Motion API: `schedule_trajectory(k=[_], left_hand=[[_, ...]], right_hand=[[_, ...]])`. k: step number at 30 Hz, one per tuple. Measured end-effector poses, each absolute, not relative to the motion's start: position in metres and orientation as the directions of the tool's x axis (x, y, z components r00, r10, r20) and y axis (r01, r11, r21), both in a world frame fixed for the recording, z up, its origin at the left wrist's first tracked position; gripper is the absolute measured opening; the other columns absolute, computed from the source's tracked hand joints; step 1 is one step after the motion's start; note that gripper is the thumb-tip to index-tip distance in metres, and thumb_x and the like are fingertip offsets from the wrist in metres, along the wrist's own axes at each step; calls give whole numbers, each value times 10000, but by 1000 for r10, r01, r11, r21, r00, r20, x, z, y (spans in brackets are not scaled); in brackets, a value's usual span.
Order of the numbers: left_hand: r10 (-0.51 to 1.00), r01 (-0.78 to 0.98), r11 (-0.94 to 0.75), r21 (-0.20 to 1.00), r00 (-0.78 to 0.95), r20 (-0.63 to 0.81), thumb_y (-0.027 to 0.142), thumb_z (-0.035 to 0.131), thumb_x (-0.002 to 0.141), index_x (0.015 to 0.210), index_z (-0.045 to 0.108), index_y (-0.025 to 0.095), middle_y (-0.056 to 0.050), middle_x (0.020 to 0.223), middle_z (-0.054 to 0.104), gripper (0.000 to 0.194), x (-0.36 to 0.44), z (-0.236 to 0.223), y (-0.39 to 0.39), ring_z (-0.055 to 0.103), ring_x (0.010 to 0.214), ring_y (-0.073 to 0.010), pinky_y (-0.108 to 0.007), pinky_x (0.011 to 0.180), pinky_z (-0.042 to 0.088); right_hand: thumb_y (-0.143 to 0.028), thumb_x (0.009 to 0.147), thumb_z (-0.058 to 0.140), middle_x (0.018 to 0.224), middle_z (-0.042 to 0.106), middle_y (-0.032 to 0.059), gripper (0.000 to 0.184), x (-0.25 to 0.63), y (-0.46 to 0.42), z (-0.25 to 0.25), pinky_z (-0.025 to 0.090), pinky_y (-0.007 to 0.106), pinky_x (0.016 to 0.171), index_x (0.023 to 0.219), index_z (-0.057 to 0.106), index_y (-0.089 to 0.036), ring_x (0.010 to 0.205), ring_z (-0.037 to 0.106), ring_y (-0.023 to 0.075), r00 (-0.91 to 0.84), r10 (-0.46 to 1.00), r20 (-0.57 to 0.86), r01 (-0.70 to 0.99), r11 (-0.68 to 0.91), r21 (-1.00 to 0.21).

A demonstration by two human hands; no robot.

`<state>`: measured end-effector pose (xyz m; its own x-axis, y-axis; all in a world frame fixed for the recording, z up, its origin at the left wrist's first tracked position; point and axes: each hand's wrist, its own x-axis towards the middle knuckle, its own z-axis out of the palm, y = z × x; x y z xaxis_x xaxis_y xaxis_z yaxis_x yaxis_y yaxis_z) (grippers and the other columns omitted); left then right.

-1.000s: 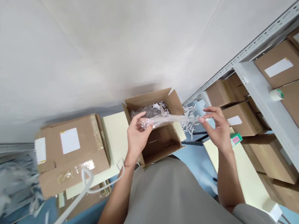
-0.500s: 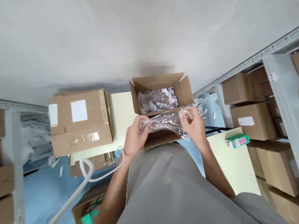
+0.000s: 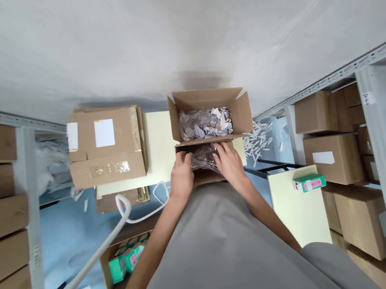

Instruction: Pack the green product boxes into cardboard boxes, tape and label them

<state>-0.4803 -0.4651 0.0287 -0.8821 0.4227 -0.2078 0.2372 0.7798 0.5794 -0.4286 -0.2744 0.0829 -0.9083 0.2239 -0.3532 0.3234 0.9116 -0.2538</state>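
Crumpled clear plastic film lies between my hands, down in the opening of the near cardboard box. My left hand is at the left side of that opening, its curled fingers closed on the film's left end. At the right side, my right hand has bent fingers and thumb on the film's other end. Both fingertips are partly hidden inside the box. Just beyond stands an open cardboard box holding clear plastic and white paper scraps.
Flattened cartons lie on the pale table to the left. A white hose-like tube crosses at lower left, above a carton of green boxes. A green box sits on a pale board at right. Shelves of cartons flank both sides.
Both hands have moved closer together and lowered the plastic film from above the near box into its opening. The view has shifted slightly.
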Motion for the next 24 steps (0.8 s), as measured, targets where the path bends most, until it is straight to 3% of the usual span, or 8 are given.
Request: schedule_trajectory(k=[5,8,11,15,20,24], left_hand=[[294,147,806,574,-940,-173,77,423,997,1350,669,181,-190,1491,644,443,-490,25,-471,730,1196,-352,-487,1050,596],[271,139,835,533,-946,-179,78,461,986,1322,676,184,-174,1466,633,413,-494,23,-474,739,1137,-317,-444,1015,606],[309,156,823,545,-930,-201,104,521,983,1300,699,184,-175,1405,636,372,-496,17,-471,739,1144,-327,-452,1031,608],[344,145,780,609,-912,-224,118,576,969,1250,731,194,-161,1302,668,330,-498,7,-462,732,1184,-343,-473,1076,605],[356,166,822,544,-897,-264,163,623,967,1370,698,176,-192,1402,624,411,-497,7,-458,729,1195,-382,-518,1053,620],[423,301,819,489,-892,-160,235,596,1027,1416,685,177,-198,1480,603,403,-492,18,-462,589,1421,-401,-540,1216,522]], right_hand=[[-391,1148,529,1458,681,263,451,-415,-264,99,502,498,1147,1491,658,-128,1375,627,386,-809,336,-482,428,899,-93],[-366,1137,541,1464,675,293,470,-408,-252,100,487,542,1156,1508,638,-94,1388,612,410,-802,394,-449,457,889,-37],[-346,1133,550,1479,685,244,469,-410,-250,95,496,497,1166,1546,614,-135,1385,623,373,-855,281,-436,362,926,-112],[-332,1124,593,1512,678,218,511,-424,-259,82,556,425,1105,1602,575,-153,1327,694,334,-808,126,-576,274,945,-178],[-315,1106,646,1557,639,239,546,-432,-265,74,595,412,1056,1619,562,-149,1331,715,341,-750,129,-649,297,942,-156],[-297,1117,621,1522,662,227,543,-421,-254,78,561,407,1107,1629,548,-133,1360,686,334,-794,133,-593,301,933,-194]])
